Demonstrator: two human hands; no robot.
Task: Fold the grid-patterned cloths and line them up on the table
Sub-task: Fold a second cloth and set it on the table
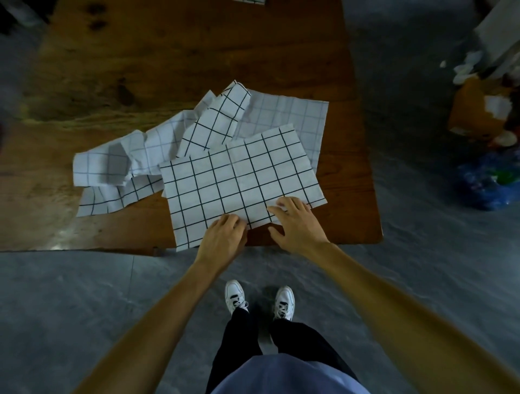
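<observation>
— Where the flat cloth (239,180) lies spread near the table's (174,56) near edge, how do the hands sit on it?

— I see both at its near hem. The left hand (225,236) has its fingers curled down onto the hem, close to the cloth's near left corner, which hangs a little past the table edge. Whether it pinches the fabric or only presses it, I cannot tell; the fingertips are hidden under the knuckles. The right hand (295,222) lies just beside it, fingers spread and fairly straight, resting flat on the hem towards the near right corner of the cloth.

— And the other cloths?

— I make out a crumpled heap (126,160) of the same grid pattern behind and to the left of the flat one, running towards the table's left side. One piece stands rumpled up (222,118) in the middle, and another lies flatter (287,112) behind, near the right edge. The flat cloth overlaps them along its far side. A scrap of grid cloth (250,1) shows at the far edge.

— Beyond the table?

— Grey floor (84,295), white shoes (260,299) below the hands, a blue bag (486,182) and a cardboard box (478,112) of litter off to the right.
</observation>
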